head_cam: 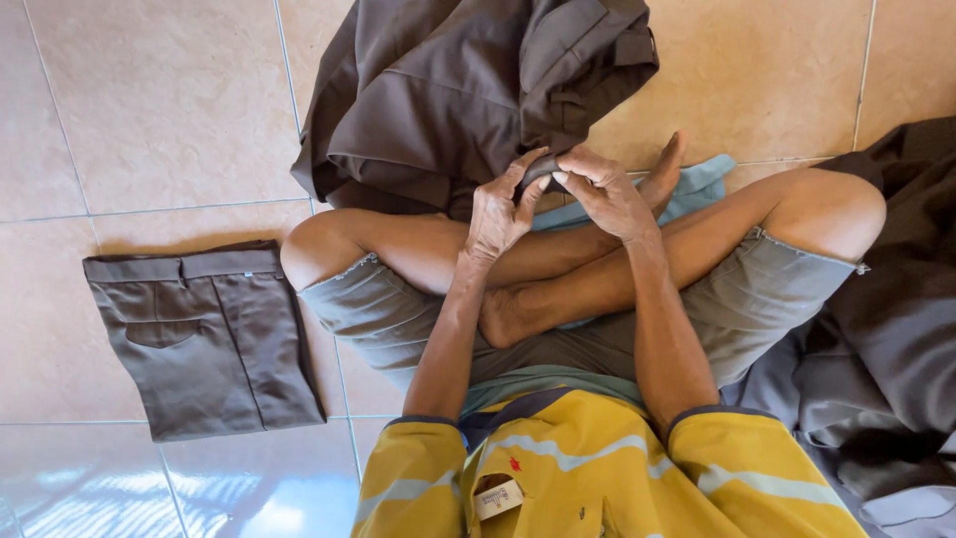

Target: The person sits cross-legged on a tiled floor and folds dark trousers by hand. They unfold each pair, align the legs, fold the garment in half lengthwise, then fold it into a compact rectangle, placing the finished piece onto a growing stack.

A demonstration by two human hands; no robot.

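Brown woven trousers [468,90] lie crumpled on the beige tiled floor [169,120] at the far side; a fold of them is pinched between both hands — left hand [498,214] and right hand [609,194], fingers closed on the cloth. One matching pair [204,334] is already folded flat at the left — more dark cloth [896,349] is heaped at the right.

head cam | looks straight down | close over lap and floor [169,120]
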